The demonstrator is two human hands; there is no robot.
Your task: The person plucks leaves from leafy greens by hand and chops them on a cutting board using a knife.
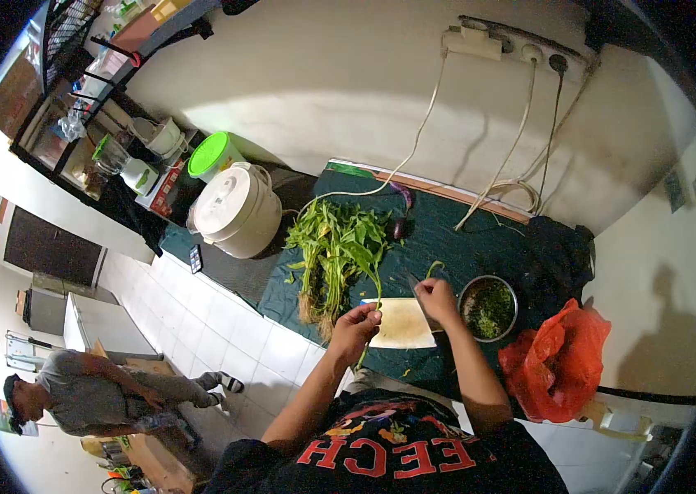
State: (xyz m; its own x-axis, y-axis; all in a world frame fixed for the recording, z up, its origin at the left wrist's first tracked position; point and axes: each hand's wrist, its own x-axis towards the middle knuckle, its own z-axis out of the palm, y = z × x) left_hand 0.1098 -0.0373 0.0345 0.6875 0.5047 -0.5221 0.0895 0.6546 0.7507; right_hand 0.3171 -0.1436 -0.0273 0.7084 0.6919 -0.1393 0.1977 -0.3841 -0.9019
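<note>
My left hand (355,331) is closed around a leafy green stem (378,286), whose lower end sticks out below the fingers. In my right hand (438,300) is a knife (412,283), its blade pointing up and left. Just beneath and between both hands lies a pale cutting board (402,323). A bunch of leafy greens with roots (327,255) rests on the dark green table cover, beyond my left hand. To the right of my right hand stands a metal bowl (515,317) with chopped greens (488,309) inside.
A purple eggplant (400,228) lies behind the greens. A white rice cooker (237,210) and a green-lidded tub (210,155) stand at left. A red plastic bag (558,358) sits at the right edge. Cords hang from a wall socket (532,54). Another person (101,391) stands at far left.
</note>
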